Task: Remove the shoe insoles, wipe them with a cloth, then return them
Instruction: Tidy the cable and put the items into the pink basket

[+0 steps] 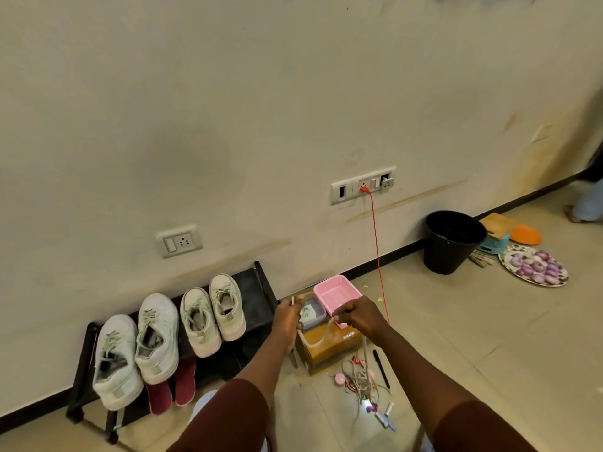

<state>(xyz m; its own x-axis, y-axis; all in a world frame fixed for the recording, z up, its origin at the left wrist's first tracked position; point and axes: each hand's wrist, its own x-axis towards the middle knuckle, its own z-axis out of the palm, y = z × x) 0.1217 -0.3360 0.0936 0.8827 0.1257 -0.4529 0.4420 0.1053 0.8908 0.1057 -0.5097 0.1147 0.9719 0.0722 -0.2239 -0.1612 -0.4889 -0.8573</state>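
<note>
Holding a pale lace (313, 345) between them, both hands were clenched on it: the left hand (287, 314) gripped one end and the right hand (357, 316) pinched it further along, above a cardboard box (329, 350). Four white shoes (156, 334) stood on the black rack (256, 285) at the left, against the wall.

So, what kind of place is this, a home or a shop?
Most likely a home, on the floor beside a wall: a low shoe rack holds white sneakers, a red cable is plugged into a socket, and a plate of onions lies by a black bin.
</note>
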